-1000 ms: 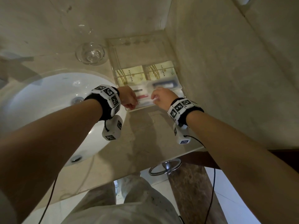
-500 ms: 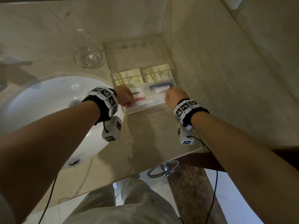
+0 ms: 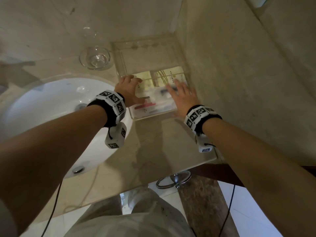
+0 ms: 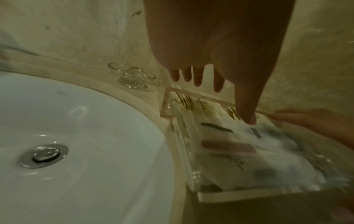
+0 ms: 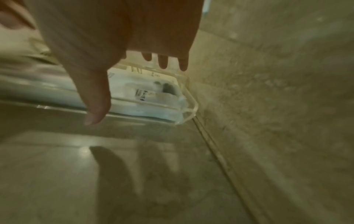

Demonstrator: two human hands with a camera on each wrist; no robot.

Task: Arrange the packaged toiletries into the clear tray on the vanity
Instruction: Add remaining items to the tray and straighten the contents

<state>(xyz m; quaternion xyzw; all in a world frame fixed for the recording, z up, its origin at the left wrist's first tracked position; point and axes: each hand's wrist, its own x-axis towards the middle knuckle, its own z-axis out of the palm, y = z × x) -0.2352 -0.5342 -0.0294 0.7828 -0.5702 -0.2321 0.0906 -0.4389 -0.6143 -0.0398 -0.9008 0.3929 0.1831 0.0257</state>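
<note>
A clear tray [image 3: 150, 44] sits on the vanity in the corner by the wall. Inside it lie two cream packets [image 3: 171, 76] in the middle row and white plastic-wrapped toiletries [image 3: 153, 106] with red and dark items at the near end. My left hand [image 3: 128, 89] hovers with fingers spread over the tray's left side, its thumb [image 4: 247, 115] pointing down at a packet. My right hand [image 3: 181, 96] is spread flat above the right near corner of the tray [image 5: 187, 106]; its fingers [image 5: 162, 62] are straight. Neither hand holds anything.
A white sink basin [image 3: 51, 120] with a metal drain [image 4: 43, 155] lies left of the tray. A small glass bowl [image 3: 94, 57] stands behind it. Marble walls close the back and right. The counter edge [image 3: 196, 165] is near, with a chrome ring [image 3: 173, 181] below.
Both hands have let go of the wrapped packets at the tray's near end, opened their fingers and moved forward over the tray.
</note>
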